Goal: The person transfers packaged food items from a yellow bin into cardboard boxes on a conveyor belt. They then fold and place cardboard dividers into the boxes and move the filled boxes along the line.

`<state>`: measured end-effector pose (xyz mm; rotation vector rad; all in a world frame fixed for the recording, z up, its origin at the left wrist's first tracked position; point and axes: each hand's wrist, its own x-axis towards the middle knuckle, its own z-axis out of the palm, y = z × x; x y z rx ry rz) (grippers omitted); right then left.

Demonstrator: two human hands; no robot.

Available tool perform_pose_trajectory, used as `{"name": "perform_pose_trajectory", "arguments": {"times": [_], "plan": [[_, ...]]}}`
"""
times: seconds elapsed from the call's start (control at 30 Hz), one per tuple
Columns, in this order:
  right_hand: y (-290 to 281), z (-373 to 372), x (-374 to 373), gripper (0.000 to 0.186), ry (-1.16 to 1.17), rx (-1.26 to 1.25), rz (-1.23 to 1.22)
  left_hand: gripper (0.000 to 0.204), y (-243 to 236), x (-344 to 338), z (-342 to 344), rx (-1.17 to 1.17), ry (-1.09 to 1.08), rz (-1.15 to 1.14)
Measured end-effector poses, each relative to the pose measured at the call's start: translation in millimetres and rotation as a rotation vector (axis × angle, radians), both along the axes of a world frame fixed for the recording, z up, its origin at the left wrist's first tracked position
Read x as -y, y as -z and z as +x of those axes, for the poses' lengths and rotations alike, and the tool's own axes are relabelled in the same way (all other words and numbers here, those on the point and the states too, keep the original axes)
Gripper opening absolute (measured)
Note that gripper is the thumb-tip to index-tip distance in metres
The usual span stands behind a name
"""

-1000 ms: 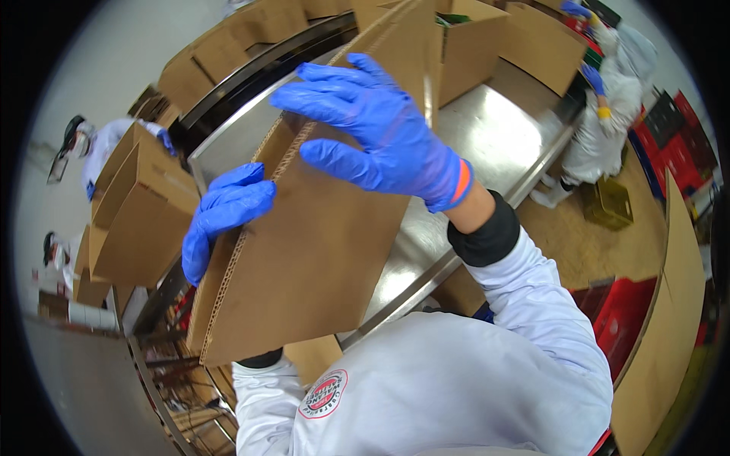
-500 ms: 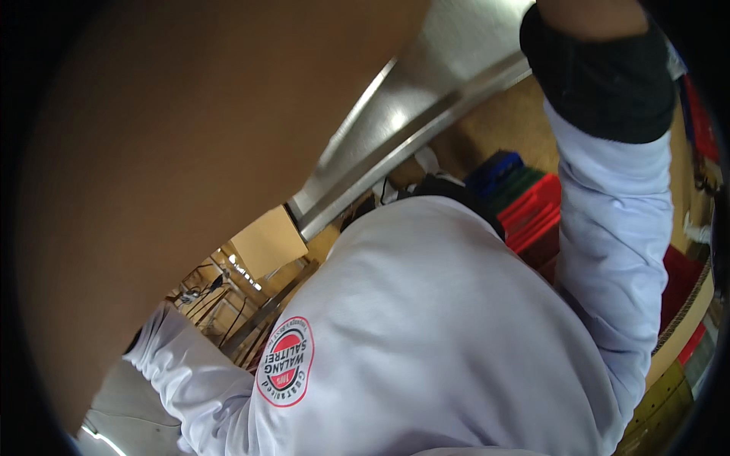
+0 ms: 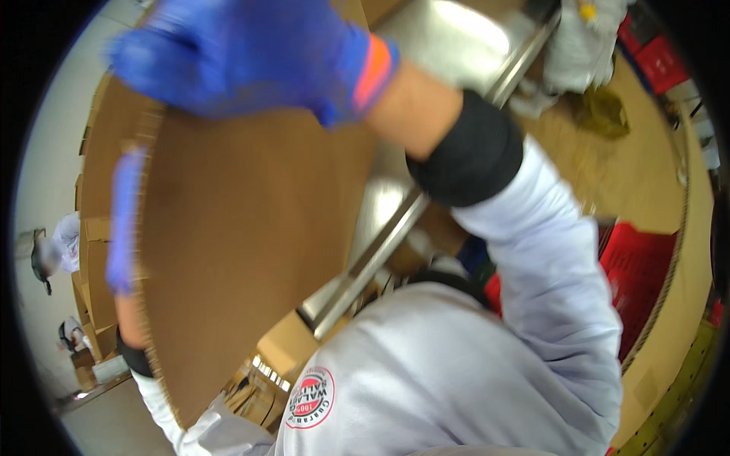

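Floor (image 3: 53,114), pale grey, runs down the far left, where I see stacked cardboard boxes (image 3: 95,258) and another person's white sleeve (image 3: 65,242). My left hand (image 3: 124,220), blue-gloved, grips the left edge of the big cardboard sheet (image 3: 251,251), which is held upright over the steel table (image 3: 380,205). My right hand (image 3: 236,57) clasps the sheet's top edge, fingers curled. Red crates (image 3: 639,281) sit on the brown floor at right.
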<state>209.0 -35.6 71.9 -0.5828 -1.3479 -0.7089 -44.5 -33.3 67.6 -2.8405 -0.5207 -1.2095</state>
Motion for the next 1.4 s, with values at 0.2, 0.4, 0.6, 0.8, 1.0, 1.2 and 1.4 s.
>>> {"name": "perform_pose_trajectory", "arguments": {"times": [0.2,0.4,0.6,0.8,1.0,1.2,1.4], "plan": [[-4.9,-7.3,18.7,0.041,-0.015,0.133,-0.115,0.037,-16.9,-18.9,80.8,0.122,0.120,0.216],[-13.3,-8.6,23.5,0.031,-0.169,0.138,-0.144,0.045,-38.9,-109.6,186.6,0.019,-0.011,0.321],[-8.5,-12.5,31.1,0.030,-0.106,0.223,-0.175,0.041,-32.6,-81.0,134.9,-0.174,-0.013,0.253],[-20.1,-37.9,31.6,0.031,-0.074,0.310,-0.344,0.027,64.5,-78.8,74.0,0.095,0.205,-0.438],[-15.8,-75.5,-5.9,0.045,0.121,0.764,-0.967,0.034,-82.8,-77.8,-6.1,-0.344,-0.331,0.129],[26.1,-137.2,-11.9,0.044,0.031,0.837,-1.265,0.047,-67.6,-87.8,-134.8,-0.110,-0.311,-0.631],[33.4,-119.0,-19.1,0.024,-0.042,0.256,-0.480,0.043,0.9,-1.3,-55.3,0.177,-0.184,-0.916]]}}
